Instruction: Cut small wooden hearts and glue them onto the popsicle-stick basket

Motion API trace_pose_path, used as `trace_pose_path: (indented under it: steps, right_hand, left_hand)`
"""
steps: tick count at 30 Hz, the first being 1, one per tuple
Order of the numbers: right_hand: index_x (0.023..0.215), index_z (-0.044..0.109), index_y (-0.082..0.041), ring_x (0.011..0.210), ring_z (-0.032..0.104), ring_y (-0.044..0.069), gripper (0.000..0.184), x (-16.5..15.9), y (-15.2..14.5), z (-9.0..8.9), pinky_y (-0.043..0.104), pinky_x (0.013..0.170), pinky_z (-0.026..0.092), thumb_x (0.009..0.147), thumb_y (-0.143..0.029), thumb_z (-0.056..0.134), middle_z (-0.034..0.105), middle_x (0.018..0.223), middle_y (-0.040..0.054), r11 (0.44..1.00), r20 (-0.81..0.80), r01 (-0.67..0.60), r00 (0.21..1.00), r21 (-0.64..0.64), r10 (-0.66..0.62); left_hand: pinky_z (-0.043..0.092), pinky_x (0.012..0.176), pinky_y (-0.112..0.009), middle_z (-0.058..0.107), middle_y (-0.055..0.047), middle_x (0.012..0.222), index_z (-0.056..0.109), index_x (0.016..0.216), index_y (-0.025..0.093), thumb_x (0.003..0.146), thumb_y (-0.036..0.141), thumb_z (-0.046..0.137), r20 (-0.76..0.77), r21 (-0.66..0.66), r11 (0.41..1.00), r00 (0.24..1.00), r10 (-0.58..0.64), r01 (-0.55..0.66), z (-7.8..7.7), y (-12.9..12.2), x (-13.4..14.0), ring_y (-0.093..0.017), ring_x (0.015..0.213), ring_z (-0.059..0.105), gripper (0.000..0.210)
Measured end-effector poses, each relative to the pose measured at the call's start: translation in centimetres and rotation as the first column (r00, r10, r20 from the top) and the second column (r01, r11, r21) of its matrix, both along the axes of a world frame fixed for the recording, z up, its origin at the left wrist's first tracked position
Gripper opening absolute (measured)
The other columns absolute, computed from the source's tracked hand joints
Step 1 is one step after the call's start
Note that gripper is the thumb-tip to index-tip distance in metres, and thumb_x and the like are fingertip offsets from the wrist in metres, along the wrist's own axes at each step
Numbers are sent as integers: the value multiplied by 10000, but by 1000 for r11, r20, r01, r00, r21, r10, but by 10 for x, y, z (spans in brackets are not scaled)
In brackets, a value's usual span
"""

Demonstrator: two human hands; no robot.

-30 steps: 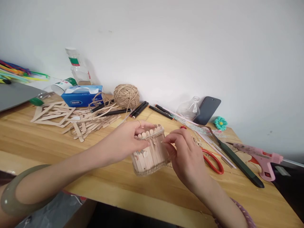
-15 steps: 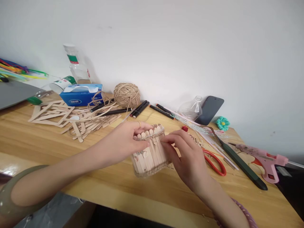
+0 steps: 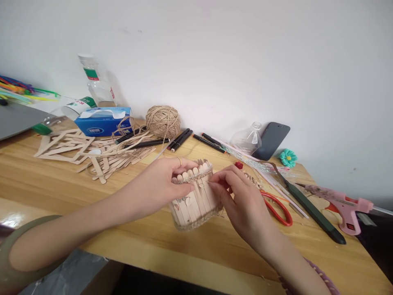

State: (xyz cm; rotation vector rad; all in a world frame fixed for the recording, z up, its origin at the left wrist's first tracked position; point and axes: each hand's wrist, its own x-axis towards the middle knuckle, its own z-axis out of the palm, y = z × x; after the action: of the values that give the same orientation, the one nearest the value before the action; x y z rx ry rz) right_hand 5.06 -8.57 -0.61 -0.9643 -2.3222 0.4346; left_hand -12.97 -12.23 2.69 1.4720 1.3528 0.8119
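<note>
A small holder made of upright wooden craft sticks (image 3: 195, 207), edged at top and bottom with twine braid, is tilted above the front part of the table. My left hand (image 3: 167, 180) grips its upper left, the thumb across the front and the fingers behind the rim. On the front are small pale shapes and some dark marks. My right hand (image 3: 241, 196) is at the holder's right side, thumb and forefinger pinched close to its face. Whatever lies between those fingertips is too small to make out.
Loose craft sticks (image 3: 101, 159), a blue tissue pack (image 3: 104, 125) and a twine ball (image 3: 163, 121) lie at left. Markers (image 3: 181, 140) sit behind the hands. Red-handled scissors (image 3: 278, 209), a dark green tool (image 3: 319, 213) and a pink glue gun (image 3: 344, 205) are at right.
My right thumb and forefinger have shifted slightly at the holder's front, with the fingertips a little more apart. The left hand keeps its grip, and the view has moved slightly.
</note>
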Motion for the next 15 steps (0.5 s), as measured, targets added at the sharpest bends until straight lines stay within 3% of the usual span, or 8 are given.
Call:
trace_pose_path:
  steps: [9,15]
  right_hand:
    - [747,501,-197,734,524,169,160,-5,-10,7,264,563,392,879,-134,438,537,765,27,992,-17,7,1000,-128,-10]
    - [782,532,-195,670,517,137,107,-8,-9,1,255,581,408,863,-152,478,548,739,-1,978,-89,15,995,-209,-34]
  left_hand:
    - [459,741,-240,686,26,1033,638,1047,241,720,118,520,-31,90,996,999,29,-26,-7,-4,-1,-174,878,632,368]
    - [466,728,-247,681,10,1038,635,1049,222,718,107,512,-19,58,998,999,34,-32,-6,-4,0,-183,882,629,372]
